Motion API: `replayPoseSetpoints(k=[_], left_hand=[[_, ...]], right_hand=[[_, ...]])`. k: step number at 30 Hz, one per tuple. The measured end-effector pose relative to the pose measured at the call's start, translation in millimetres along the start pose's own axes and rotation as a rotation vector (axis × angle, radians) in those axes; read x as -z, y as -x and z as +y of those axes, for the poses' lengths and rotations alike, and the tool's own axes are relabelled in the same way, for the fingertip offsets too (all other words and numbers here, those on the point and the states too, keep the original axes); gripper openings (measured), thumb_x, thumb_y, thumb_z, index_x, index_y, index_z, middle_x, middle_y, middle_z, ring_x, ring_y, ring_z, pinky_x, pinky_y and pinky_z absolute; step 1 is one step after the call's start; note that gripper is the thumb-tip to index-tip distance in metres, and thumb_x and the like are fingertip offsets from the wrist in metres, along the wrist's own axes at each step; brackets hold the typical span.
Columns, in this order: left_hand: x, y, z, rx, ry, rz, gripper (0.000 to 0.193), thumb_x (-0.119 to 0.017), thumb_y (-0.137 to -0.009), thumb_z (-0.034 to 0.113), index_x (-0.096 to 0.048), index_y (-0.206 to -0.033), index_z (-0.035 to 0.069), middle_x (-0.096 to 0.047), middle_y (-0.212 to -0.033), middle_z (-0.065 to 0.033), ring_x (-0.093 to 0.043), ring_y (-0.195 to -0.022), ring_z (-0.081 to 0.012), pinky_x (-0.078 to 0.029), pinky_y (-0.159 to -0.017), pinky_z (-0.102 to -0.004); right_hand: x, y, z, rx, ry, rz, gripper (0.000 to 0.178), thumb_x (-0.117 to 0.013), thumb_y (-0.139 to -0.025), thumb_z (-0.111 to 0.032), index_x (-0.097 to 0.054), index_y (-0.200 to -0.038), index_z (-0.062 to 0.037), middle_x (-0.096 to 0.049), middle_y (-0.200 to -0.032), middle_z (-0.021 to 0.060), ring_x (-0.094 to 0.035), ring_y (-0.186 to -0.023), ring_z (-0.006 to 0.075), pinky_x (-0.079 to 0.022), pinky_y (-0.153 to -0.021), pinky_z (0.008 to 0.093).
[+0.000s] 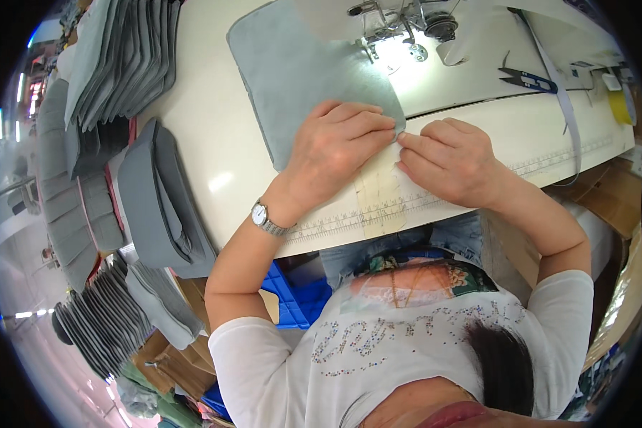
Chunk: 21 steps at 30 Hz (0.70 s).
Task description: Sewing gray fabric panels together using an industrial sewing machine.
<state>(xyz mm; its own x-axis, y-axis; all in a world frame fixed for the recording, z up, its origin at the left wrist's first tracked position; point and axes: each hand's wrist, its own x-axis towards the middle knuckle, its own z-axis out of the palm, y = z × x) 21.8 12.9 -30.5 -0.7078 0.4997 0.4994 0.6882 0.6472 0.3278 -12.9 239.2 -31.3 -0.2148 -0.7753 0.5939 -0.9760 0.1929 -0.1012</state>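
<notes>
At far left, grey stacks point(121, 64) stand by the white table point(200, 93); on it lies a grey panel point(292, 78), left hand point(339, 146) over it, grip unclear, right hand point(449, 160) pinching its near corner; then snips point(528, 80), a carton point(606, 189) below.

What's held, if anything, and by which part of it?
The grey fabric panel, at its near right corner, where the left hand and right hand meet. Pinched or just pressed: can't tell.

Strong white light nearly washes out the sewing-machine bed point(409, 77); softer glare spots the bright tabletop point(192, 107). Fisheye distortion bends the hazy left side, where tube lights point(21, 87) glow; corners fall black.
</notes>
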Motion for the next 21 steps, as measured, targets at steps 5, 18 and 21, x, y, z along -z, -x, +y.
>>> replayPoseSetpoints(k=[5,18,21], left_hand=[[8.9,-6.5,1.7,-0.015,0.016,-0.027,0.015,-0.067,-0.075,0.01,-0.071,-0.089,0.009,-0.068,-0.101,0.0013,-0.063,-0.099,-0.0168,-0.048,-0.081,-0.0332],[23.3,-6.2,-4.1,0.005,-0.027,-0.172,0.019,-0.078,-0.073,0.013,-0.073,-0.092,0.012,-0.07,-0.106,-0.0009,-0.064,-0.108,-0.0236,-0.054,-0.093,-0.0416],[24.5,-7.6,-6.9,0.006,0.006,-0.18,0.02,-0.079,-0.073,0.013,-0.073,-0.092,0.012,-0.07,-0.107,-0.0009,-0.064,-0.108,-0.0236,-0.055,-0.091,-0.042]], right_hand=[[2.4,-1.0,2.4,-0.065,0.078,0.052,0.026,-0.062,-0.062,-0.014,-0.064,-0.085,-0.003,-0.069,-0.101,0.0095,-0.06,-0.077,0.0187,-0.05,-0.062,0.0289],[6.0,-3.4,-0.8,-0.059,0.05,-0.121,0.02,-0.062,-0.067,-0.014,-0.063,-0.085,-0.0044,-0.066,-0.106,0.0094,-0.058,-0.082,0.0179,-0.049,-0.067,0.0281],[6.5,-6.2,3.7,-0.066,0.046,-0.134,0.02,-0.063,-0.068,-0.014,-0.063,-0.086,-0.0059,-0.065,-0.108,0.0072,-0.058,-0.083,0.0168,-0.05,-0.066,0.0279]])
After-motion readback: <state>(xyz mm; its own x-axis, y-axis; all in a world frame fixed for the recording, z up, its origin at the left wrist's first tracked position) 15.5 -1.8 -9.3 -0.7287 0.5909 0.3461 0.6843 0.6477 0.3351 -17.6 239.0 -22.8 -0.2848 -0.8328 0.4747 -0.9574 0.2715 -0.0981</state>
